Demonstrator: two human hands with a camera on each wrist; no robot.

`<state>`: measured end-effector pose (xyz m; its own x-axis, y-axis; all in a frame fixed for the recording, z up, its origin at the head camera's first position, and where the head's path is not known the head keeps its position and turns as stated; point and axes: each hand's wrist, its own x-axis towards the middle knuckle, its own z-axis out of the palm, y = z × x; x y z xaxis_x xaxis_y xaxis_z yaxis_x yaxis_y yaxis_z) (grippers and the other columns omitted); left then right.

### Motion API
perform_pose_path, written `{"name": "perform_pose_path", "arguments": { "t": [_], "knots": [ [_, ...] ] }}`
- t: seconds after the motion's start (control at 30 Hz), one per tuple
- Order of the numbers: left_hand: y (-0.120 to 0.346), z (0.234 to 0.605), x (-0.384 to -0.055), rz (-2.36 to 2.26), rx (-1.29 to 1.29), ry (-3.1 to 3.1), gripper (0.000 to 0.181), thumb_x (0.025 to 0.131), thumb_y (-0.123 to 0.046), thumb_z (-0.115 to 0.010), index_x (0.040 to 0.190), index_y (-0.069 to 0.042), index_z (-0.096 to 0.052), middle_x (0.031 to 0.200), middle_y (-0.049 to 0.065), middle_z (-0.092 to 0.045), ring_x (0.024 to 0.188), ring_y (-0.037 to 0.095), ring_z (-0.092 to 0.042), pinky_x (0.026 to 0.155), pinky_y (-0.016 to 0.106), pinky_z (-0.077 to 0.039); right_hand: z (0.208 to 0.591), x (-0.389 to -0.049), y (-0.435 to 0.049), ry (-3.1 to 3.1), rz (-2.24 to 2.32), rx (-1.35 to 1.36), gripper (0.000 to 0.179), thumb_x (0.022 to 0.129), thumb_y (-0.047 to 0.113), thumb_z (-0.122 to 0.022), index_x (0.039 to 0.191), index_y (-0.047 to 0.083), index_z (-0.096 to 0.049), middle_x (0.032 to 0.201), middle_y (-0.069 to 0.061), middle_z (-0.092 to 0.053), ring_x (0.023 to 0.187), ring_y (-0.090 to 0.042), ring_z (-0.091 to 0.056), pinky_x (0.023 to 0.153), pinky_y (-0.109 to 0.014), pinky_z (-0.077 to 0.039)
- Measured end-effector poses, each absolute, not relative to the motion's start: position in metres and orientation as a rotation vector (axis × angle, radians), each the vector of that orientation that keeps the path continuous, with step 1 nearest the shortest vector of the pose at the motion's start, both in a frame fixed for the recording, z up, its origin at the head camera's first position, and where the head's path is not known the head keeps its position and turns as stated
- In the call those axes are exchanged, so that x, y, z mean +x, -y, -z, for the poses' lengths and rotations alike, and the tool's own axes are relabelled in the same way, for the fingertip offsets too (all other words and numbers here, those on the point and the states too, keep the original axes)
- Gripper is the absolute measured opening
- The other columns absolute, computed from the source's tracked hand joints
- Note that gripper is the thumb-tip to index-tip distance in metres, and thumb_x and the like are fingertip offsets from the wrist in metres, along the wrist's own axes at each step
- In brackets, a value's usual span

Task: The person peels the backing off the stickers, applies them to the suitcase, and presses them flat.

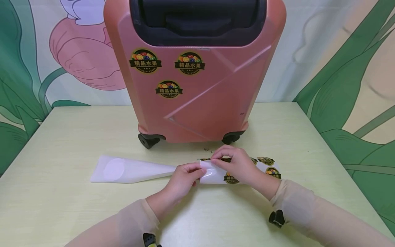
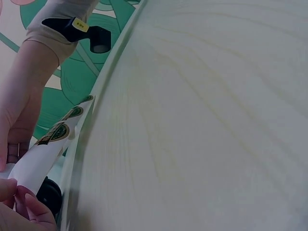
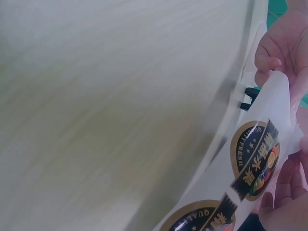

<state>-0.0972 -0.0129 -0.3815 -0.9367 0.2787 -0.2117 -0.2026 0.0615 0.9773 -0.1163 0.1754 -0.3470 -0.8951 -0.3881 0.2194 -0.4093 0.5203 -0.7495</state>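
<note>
A white strip of round fruit stickers (image 1: 213, 176), black and gold with coloured fruit, stretches between both hands in front of the suitcase. My left hand (image 1: 183, 178) pinches its bent left part between thumb and fingers. Over the strip's upper edge my right hand (image 1: 239, 164) pinches, thumb against fingers, at a thin white edge; the fingertips partly hide what they hold. In the right wrist view, two printed stickers (image 3: 255, 159) show on the sheet below the left hand. A twisted tail of backing paper (image 1: 139, 169) with a pale blank circle runs left from the left hand.
A pink suitcase (image 1: 210, 96) on black wheels stands upright behind the hands, with three fruit stickers (image 1: 189, 63) on its front. It rests on a pale wooden table (image 1: 61, 144). Painted leaves and a pink flower cover the backdrop (image 1: 339, 85).
</note>
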Motion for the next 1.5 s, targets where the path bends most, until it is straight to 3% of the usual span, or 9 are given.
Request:
{"name": "perform_pose_path", "arguments": {
  "t": [0.83,1.5],
  "knots": [
    [0.0145,0.3786,-0.094,-1.941,-0.008,-1.972,0.022,0.089,-0.01,-0.062,0.105,0.004,-0.067,0.068,-0.001,-0.054,0.058,0.014,-0.045,0.057,0.024,-0.039,0.3429,-0.1183,-0.1739,2.744,-1.331,0.652,0.003,0.082,0.012,-0.071,0.084,0.014,-0.073,0.091,0.008,-0.064,0.093,-0.011,-0.057,0.079,-0.033,-0.048],
    [0.0156,0.3817,-0.0945,-1.943,-0.024,-1.956,0.02,0.089,-0.008,-0.061,0.103,0.005,-0.067,0.068,-0.001,-0.053,0.061,0.012,-0.045,0.056,0.023,-0.039,0.3402,-0.1211,-0.1755,2.713,-1.359,0.652,0.003,0.083,0.014,-0.071,0.085,0.011,-0.072,0.091,0.007,-0.063,0.092,-0.01,-0.058,0.077,-0.034,-0.049]
  ]
}}
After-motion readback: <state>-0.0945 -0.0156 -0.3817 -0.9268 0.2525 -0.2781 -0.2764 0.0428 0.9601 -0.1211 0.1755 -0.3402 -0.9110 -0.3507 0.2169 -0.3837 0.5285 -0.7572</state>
